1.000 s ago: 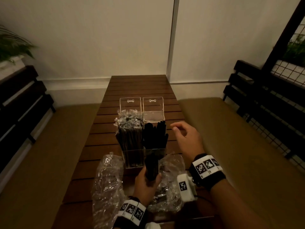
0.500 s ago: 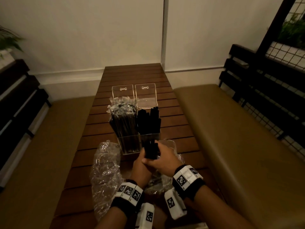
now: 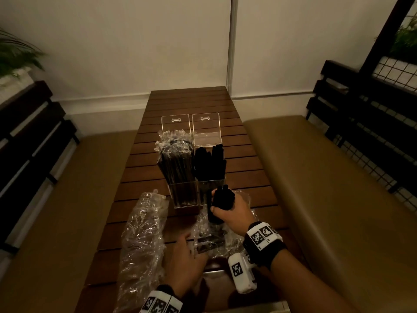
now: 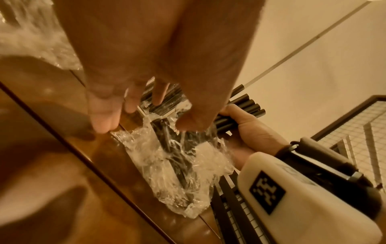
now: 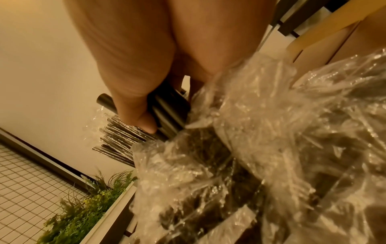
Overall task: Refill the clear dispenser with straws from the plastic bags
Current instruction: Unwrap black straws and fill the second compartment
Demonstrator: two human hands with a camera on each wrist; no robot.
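Your right fingers are curled tight around a bundle of black straws, so your right hand grips it upright just in front of the dispenser, while the fingers of your left hand are spread and loosely bent, holding nothing, their tips over the edge of the nearer bag; whether they touch the plastic I cannot tell. From there, take things by size. The slatted wooden table runs away from you toward the wall, with a tan cushioned bench along your right side. On the table's left near part lies a long crumpled plastic bag. Past it, at the middle of the table, stands the clear dispenser with two compartments and both lids tipped back open: the left compartment is packed with wrapped straws, the right one holds loose black straws leaning upright. Between your two hands lies the smaller bag, rumpled, with a few black straws still inside it. In the right wrist view your thumb presses against the side of the bundle, and the bag's plastic bunches up just beside it.
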